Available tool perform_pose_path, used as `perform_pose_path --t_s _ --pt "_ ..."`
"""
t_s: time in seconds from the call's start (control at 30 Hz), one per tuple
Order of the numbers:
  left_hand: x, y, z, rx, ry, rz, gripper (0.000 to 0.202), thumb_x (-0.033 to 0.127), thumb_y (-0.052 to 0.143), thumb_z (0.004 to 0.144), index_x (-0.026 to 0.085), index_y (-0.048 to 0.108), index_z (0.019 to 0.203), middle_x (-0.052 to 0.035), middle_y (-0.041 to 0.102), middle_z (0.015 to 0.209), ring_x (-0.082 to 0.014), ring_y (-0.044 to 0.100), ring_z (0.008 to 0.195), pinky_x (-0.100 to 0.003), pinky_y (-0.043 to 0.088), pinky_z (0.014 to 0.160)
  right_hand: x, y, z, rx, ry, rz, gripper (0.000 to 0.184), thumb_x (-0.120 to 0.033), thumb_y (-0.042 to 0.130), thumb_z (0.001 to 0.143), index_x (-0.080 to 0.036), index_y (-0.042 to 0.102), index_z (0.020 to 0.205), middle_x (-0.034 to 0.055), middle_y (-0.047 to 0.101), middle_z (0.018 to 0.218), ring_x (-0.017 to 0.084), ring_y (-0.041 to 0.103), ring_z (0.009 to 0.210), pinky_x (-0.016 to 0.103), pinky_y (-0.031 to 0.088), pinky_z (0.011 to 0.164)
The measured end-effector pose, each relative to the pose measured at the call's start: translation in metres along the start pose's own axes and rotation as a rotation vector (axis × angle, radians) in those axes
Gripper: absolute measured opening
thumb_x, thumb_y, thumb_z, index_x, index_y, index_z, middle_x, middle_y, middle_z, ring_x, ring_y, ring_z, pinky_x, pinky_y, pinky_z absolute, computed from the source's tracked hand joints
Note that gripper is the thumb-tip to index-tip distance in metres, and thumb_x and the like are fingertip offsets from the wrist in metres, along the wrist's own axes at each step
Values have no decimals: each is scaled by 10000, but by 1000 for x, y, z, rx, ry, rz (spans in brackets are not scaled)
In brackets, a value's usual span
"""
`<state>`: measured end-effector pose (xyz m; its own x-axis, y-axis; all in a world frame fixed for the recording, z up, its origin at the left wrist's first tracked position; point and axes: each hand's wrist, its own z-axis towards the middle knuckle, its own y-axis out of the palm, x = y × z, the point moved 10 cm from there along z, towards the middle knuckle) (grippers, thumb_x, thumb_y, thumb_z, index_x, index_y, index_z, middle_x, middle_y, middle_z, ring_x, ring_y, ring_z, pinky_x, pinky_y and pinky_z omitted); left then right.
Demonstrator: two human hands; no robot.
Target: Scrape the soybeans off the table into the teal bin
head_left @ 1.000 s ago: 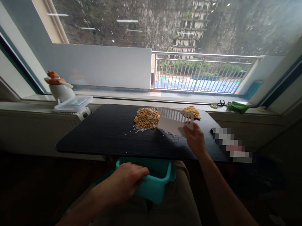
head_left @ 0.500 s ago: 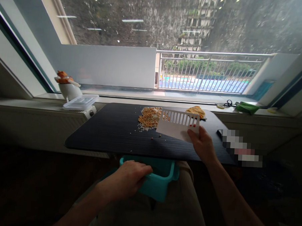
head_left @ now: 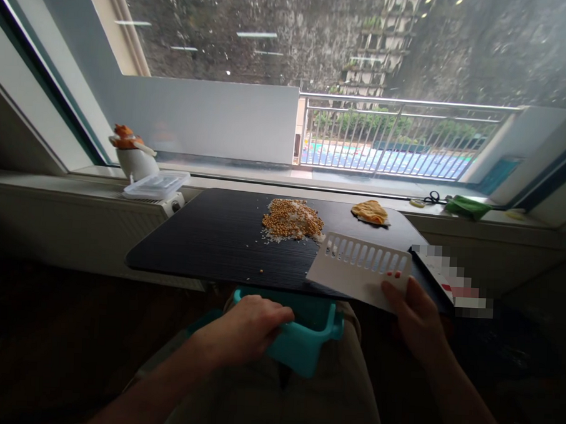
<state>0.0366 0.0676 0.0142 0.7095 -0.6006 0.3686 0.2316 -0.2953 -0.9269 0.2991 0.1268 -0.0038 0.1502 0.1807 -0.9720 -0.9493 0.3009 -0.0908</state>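
My right hand [head_left: 419, 315] pinches the right end of a flat white slotted plate [head_left: 343, 274], which is tilted over the front right of the black table [head_left: 192, 239]. Red fingertips or marks show through the slots by that hand. Below the table's front edge, my left hand [head_left: 254, 323] is closed over the near rim of a teal plastic bin [head_left: 300, 347] at my lap. Beyond the plate lies a heap of yellow soybean-like beans mixed with white rice-like grains [head_left: 289, 220]. A single bean [head_left: 261, 271] has strayed toward the front edge.
A folded yellow cloth [head_left: 371, 211] lies at the table's back right. A clear plastic container [head_left: 156, 184] and a white pot with an orange figure [head_left: 135, 158] stand at left. Scissors [head_left: 432, 197] and a green packet [head_left: 467, 207] rest on the sill. A blurred-out object [head_left: 449, 278] borders the table's right side.
My right hand has drawn the slotted plate from the heap toward me and to the right. More of the heap and the cloth now shows. My left hand keeps its hold on the bin.
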Motion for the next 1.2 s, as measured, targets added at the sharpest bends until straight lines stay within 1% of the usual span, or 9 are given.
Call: perform_pose_path --t_s 0.17,0.3,0.43,0.6,0.67,0.73,0.93,1.0,1.2 --pt "-8 -2 -10 -5 -32 -1 126 82 530 858 206 543 844 -14 685 911 -228 664 872 -253 397 688 -23 18 -5 28 -96 -39 335 -475 718 771 -218 677 982 19 713 863 206 645 772 332 521 718" --pt "-24 -7 -36 -1 -95 -7 134 74 507 849 203 543 844 -12 670 883 -206 655 825 -243 391 663 -44 81 -4 -153 -237 -79 268 -423 667 819 -205 666 974 14 698 814 183 623 711 323 521 673" --pt "-47 -14 -70 17 -189 -52 133 97 491 851 211 560 856 -2 670 879 -196 645 821 -249 393 685 -56 142 -11 -256 -312 -3 223 -368 605 850 -202 649 993 32 708 896 194 639 788 344 526 744" --pt "-65 -17 -92 -10 -257 -52 176 117 473 837 217 594 918 -26 689 958 -223 642 902 -274 416 742 -56 180 -21 -400 -256 39 238 -381 607 834 -194 651 976 36 701 858 201 635 771 329 525 720" --pt "-67 -18 -94 -3 -265 -42 184 110 464 826 216 589 911 -30 689 962 -227 638 900 -280 418 751 -56 180 -23 -449 -236 48 249 -396 619 838 -200 657 985 35 701 872 197 631 770 321 524 712" --pt "-66 -19 -94 13 -261 -28 176 102 458 822 213 576 892 -29 686 944 -223 635 872 -280 414 735 -56 167 -18 -411 -229 73 263 -409 637 836 -207 657 1003 32 702 897 194 631 791 327 522 741" --pt "-48 -16 -77 20 -185 -39 133 95 475 859 213 523 822 -3 666 866 -201 636 805 -261 397 678 -55 82 30 64 -208 -26 326 -428 681 776 -194 659 1003 18 683 823 189 610 723 361 501 727" --pt "-40 -13 -68 12 -155 -42 145 76 484 858 215 520 834 7 663 874 -194 636 813 -252 399 692 -56 65 42 142 -218 -93 338 -425 664 775 -183 659 1011 25 679 817 196 609 717 371 493 717" --pt "-24 -9 -47 12 -104 -61 175 41 500 842 216 508 828 15 657 874 -190 641 847 -243 393 721 -47 64 58 110 -209 -189 337 -429 629 776 -164 653 983 47 683 807 212 622 721 375 500 705"
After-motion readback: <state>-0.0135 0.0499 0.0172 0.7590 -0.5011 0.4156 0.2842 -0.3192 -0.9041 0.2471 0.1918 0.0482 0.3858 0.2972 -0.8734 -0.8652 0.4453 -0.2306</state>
